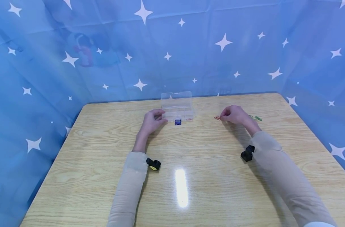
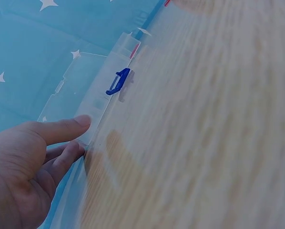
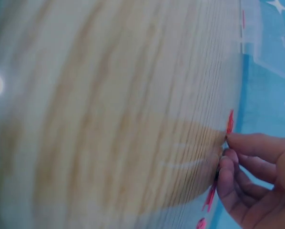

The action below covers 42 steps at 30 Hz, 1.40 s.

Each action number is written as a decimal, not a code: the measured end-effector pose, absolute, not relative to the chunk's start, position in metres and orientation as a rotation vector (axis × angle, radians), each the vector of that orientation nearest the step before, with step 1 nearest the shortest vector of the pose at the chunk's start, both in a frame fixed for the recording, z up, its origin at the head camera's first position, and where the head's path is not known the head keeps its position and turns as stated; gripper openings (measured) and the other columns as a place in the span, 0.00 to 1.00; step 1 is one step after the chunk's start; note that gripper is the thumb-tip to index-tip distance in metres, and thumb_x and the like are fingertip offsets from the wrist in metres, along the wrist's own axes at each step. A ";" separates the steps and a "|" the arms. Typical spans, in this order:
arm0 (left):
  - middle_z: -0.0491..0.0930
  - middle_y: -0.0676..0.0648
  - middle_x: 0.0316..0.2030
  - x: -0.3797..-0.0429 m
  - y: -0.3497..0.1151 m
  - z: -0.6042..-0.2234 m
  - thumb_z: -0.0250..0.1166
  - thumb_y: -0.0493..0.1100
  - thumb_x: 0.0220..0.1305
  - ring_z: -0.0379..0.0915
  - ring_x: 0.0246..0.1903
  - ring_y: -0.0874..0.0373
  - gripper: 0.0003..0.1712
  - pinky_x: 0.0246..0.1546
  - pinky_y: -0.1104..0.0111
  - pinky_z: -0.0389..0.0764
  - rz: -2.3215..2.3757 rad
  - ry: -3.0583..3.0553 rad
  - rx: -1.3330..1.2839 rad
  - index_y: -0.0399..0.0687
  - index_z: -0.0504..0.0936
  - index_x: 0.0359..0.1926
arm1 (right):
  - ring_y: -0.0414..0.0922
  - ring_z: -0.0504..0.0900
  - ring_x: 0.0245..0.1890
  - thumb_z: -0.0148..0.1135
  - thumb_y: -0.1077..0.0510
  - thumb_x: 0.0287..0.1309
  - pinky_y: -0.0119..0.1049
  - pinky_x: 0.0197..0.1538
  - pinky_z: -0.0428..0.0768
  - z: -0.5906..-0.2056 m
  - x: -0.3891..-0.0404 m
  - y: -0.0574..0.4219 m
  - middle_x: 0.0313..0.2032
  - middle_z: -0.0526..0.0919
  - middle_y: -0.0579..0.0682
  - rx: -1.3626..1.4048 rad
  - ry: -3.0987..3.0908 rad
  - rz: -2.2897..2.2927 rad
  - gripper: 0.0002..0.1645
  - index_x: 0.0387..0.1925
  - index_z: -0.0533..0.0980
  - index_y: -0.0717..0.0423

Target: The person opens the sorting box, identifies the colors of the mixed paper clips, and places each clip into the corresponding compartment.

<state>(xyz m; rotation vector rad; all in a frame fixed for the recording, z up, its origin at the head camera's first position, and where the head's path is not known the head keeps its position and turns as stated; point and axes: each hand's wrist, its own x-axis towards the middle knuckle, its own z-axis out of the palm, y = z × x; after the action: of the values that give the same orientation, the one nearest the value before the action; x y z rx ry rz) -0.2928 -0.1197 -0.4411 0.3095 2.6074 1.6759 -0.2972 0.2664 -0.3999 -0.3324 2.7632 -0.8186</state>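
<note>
A clear plastic box [image 1: 176,110] stands near the table's far edge with its lid raised and a blue latch [image 1: 178,122] at its front. My left hand [image 1: 153,121] holds the box's left front corner, thumb [image 2: 68,130] along the front and the other fingers bent at the side. A red paper clip [image 1: 188,119] lies in the box's right compartment. Right of the box, my right hand [image 1: 234,114] pinches at red paper clips [image 1: 217,118] low over the table; its fingertips hide part of them. In the right wrist view, red clip ends [image 3: 230,121] stick out past the thumb.
Green paper clips [image 1: 258,118] lie on the wooden table [image 1: 172,151] just right of my right hand. More pinkish-red clips [image 3: 209,198] show beneath the fingers in the right wrist view. A blue star-patterned curtain [image 1: 172,47] hangs behind the table.
</note>
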 end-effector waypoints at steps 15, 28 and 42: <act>0.77 0.35 0.60 -0.292 -0.120 -0.441 0.72 0.34 0.63 0.76 0.60 0.45 0.24 0.61 0.64 0.79 1.666 2.625 0.313 0.34 0.80 0.59 | 0.48 0.76 0.33 0.60 0.60 0.69 0.37 0.33 0.76 -0.398 -0.299 0.261 0.37 0.82 0.57 -0.353 2.784 -0.832 0.11 0.43 0.81 0.67; 0.77 0.35 0.60 -0.295 -0.121 -0.443 0.71 0.35 0.64 0.76 0.60 0.46 0.23 0.61 0.65 0.80 1.658 2.624 0.322 0.35 0.80 0.59 | 0.49 0.79 0.29 0.60 0.62 0.69 0.38 0.34 0.79 -0.393 -0.307 0.216 0.35 0.84 0.59 -0.423 2.825 -0.922 0.09 0.42 0.80 0.66; 0.76 0.35 0.61 -0.294 -0.121 -0.443 0.71 0.35 0.64 0.76 0.60 0.45 0.24 0.61 0.65 0.79 1.653 2.627 0.333 0.34 0.79 0.60 | 0.50 0.81 0.36 0.61 0.63 0.68 0.38 0.38 0.80 -0.395 -0.313 0.172 0.37 0.84 0.58 -0.468 2.813 -0.993 0.07 0.41 0.81 0.65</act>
<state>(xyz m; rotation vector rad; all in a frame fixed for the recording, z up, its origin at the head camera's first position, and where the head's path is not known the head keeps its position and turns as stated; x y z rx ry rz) -0.2945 -0.1213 -0.4426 0.3334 2.6274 1.6534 -0.3134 0.1722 -0.3952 -0.4682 2.8131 -0.9926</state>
